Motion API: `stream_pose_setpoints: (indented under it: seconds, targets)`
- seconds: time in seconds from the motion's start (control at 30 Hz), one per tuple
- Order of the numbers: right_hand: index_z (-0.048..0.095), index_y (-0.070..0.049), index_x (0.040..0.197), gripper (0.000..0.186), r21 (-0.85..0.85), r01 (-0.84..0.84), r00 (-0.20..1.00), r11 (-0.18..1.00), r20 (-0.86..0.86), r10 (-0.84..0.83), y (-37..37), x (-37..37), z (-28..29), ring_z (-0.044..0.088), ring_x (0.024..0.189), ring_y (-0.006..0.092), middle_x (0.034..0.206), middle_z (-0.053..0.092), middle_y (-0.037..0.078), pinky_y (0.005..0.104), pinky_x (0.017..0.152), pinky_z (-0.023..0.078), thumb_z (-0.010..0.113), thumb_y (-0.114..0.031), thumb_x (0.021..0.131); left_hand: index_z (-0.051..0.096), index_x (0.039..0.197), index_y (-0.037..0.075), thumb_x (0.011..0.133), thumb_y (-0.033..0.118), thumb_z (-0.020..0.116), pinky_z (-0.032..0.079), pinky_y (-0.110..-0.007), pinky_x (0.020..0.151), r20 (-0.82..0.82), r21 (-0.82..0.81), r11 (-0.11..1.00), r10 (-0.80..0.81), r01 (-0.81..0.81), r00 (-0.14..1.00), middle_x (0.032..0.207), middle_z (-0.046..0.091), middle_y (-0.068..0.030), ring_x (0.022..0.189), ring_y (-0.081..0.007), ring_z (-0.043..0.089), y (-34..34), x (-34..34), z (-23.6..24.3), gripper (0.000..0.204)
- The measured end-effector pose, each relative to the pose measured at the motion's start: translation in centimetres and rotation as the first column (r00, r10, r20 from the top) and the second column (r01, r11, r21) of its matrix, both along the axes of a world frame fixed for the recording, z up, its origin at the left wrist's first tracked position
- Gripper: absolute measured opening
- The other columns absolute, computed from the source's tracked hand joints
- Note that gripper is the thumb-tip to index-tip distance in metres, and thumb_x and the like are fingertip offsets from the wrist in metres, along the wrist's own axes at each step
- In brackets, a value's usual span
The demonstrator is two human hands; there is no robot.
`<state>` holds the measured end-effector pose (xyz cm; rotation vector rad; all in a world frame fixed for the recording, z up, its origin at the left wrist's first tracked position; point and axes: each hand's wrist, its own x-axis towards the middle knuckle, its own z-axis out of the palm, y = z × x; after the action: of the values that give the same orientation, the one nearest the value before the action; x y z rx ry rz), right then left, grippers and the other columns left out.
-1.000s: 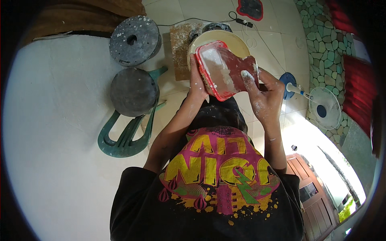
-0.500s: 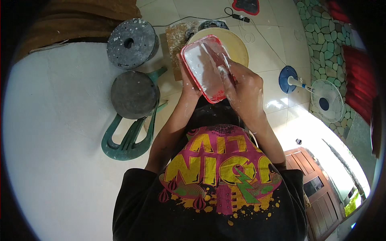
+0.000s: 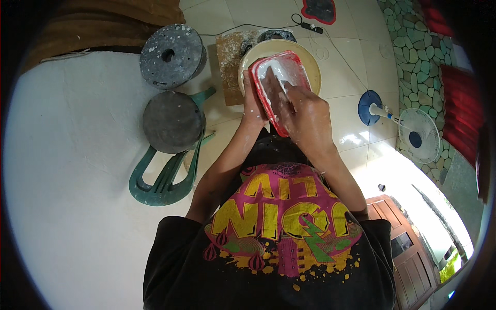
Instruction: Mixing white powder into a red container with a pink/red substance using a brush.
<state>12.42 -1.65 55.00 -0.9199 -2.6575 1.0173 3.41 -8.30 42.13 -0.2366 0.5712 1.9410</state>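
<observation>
My left hand grips the left side of a red plastic container with white paste inside, held tilted over a cream round basin. My right hand is inside the container, its fingers closed on a flat brownish-red scraper smeared with white, partly hidden by the fingers. The basin stands on or in front of a white-spattered board, with dark objects behind it.
A speckled grey disc, a dark round slab and a green plastic chair lie to the left. A fan stands at right. A cable and red-edged dark mat are at the back.
The scraper went from lying across the container's right part down into it. My right hand moved left onto it, and the container tilted and shifted slightly.
</observation>
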Motion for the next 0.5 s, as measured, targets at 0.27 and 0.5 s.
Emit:
stream_pose_setpoints:
  seconds: [0.27,0.5]
  targets:
    - [0.063,0.005,0.096,0.022,-0.130,-0.004,0.998,0.991,-0.064,-0.005,0.5,0.4,0.4,0.061,0.077,0.0427,0.082,0.062,0.024,0.0463,0.069,0.049,0.063,-0.010,0.079,0.047,0.131,0.010,0.087,0.072,0.043,0.048,-0.042,0.095,-0.129,-0.150,0.988,0.005,-0.024,0.992,0.119,0.057,-0.0116,0.109,-0.0264,0.057,-0.2,-0.1,0.6,0.077]
    - [0.063,0.004,0.097,0.023,0.049,0.024,0.997,0.999,-0.068,-0.021,-0.3,0.2,0.0,0.062,0.078,0.0404,0.081,0.062,0.024,0.0458,0.070,0.050,0.064,-0.007,0.078,0.047,0.133,0.012,0.092,0.066,0.040,0.041,-0.042,0.103,-0.091,-0.092,0.996,0.008,-0.016,0.996,0.129,0.052,-0.0082,0.120,-0.0259,0.050,-0.3,0.4,0.9,0.068]
